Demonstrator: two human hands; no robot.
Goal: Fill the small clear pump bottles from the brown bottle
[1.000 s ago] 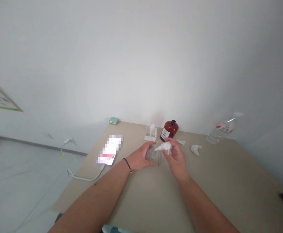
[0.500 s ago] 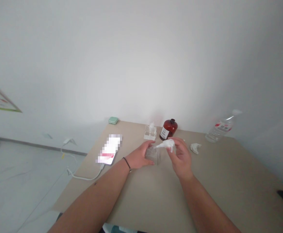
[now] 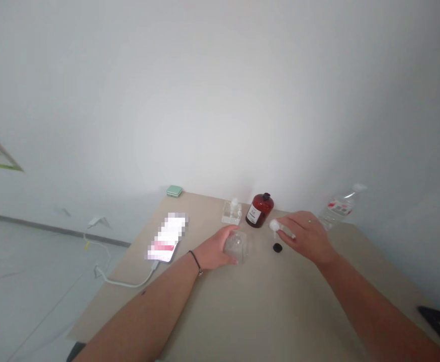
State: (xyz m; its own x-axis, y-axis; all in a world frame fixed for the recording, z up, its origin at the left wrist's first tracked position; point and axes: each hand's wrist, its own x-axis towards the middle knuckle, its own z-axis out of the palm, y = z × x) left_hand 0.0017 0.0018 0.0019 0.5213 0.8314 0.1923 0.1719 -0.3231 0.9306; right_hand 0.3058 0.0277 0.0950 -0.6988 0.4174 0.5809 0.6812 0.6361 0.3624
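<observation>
My left hand is wrapped round a clear square bottle low over the table. Fingertips of my right hand pinch a small white rounded stopper, with what looks like a short clear stem below it. A black cap lies on the table just under the stopper. Behind, a brown bottle with a white label stands close to the right fingers. To its left is a second clear square bottle with a white top.
A lit phone with a white cable lies at the left of the table. A small green case sits at the back left corner. On the right stands a clear plastic bottle; the wall rises behind.
My right hand has moved right, away from the clear bottle. The white crumpled tissue no longer shows in it; a white stopper does. The black cap has come into view. My left hand keeps its hold.
</observation>
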